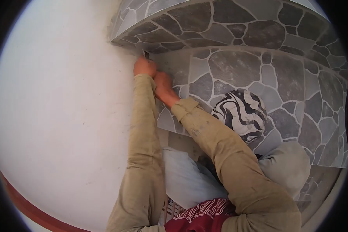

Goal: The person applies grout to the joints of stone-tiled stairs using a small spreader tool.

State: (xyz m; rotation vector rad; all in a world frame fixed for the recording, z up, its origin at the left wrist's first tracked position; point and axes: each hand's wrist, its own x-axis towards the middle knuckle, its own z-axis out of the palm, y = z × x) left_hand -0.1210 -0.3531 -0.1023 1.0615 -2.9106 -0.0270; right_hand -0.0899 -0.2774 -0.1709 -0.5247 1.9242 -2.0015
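My left hand (145, 67) is closed at the inner corner where the white wall meets the stone-patterned steps. A small flat tool with a thin edge (146, 55) sticks up from its fingers; its exact kind is too small to make out. My right hand (163, 85) lies just below and to the right, close against the left hand, with its fingers curled. What it holds, if anything, is hidden. Under both hands is the step's tread (239, 67), faced with grey irregular stones and pale joints.
A round black-and-white patterned cloth item (241, 114), perhaps a cap, is on the tread beside my right forearm. The upper step's riser (189, 33) curves across the top. A white wall (65, 104) fills the left side. My bent knees are below the tread.
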